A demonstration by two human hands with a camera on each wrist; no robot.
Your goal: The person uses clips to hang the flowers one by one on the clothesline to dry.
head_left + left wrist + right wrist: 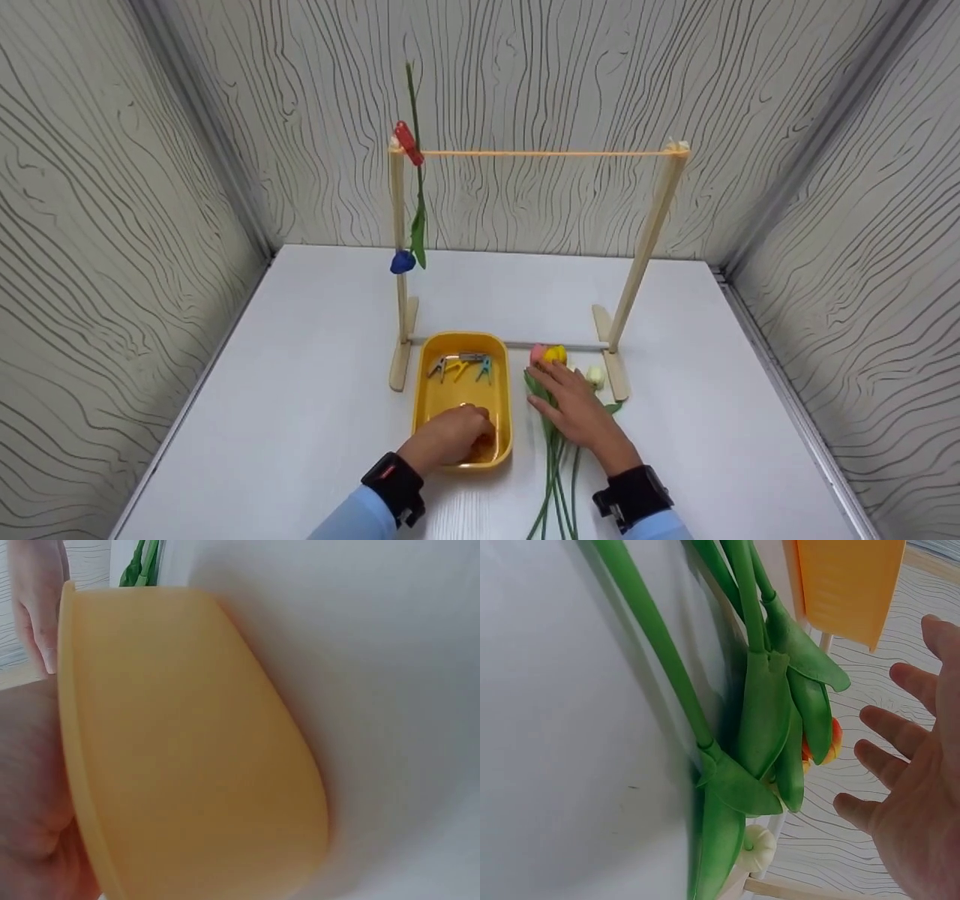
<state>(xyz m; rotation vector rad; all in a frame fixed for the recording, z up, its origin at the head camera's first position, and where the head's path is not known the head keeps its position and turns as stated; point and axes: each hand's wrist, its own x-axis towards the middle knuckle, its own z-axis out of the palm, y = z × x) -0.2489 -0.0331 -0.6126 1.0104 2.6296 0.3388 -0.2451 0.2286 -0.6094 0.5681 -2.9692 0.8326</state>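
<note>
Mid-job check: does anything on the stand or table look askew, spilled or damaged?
No spill or breakage visible. One oddity: the green-stemmed blue tulip hangs upside down from the red clothespin, crowded at the left end of the orange string. Its bloom overlaps the wooden left post in the head view; whether they touch is unclear.

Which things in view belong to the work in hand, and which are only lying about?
Probably for the work:
yellow plastic tray
small coloured clips
loose green-stemmed flowers
wooden frame
orange string
red clip
blue flower

Lying about:
nothing obvious; only background, white tabletop, patterned wall panels
</note>
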